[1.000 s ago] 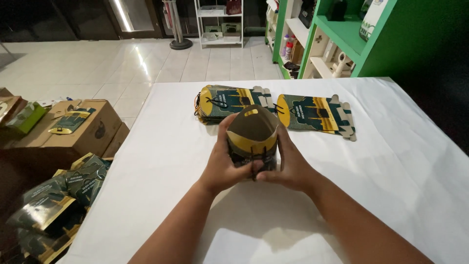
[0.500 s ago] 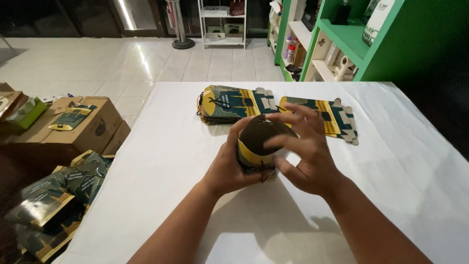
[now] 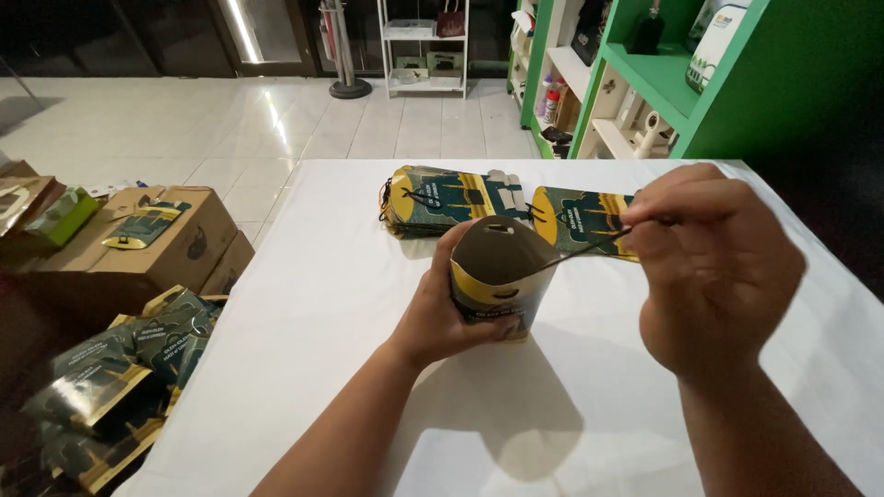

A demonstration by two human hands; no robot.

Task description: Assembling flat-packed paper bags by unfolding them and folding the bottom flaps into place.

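On table (image 3: 322, 304): one box (image 3: 497, 281), two stacks (image 3: 442, 198).

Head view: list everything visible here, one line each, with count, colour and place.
open paper box: one, brown inside, yellow and dark outside, standing mid-table
black cord: one, running from the box to the right hand
flat box blanks: one stack plus one loose, teal and yellow, far side of the table
table: one, white
cardboard cartons: at least two, brown, on the floor at left
folded boxes: a pile, dark teal, lower left
shelving: green, upper right
left hand: grip around the box
right hand: pinching the cord
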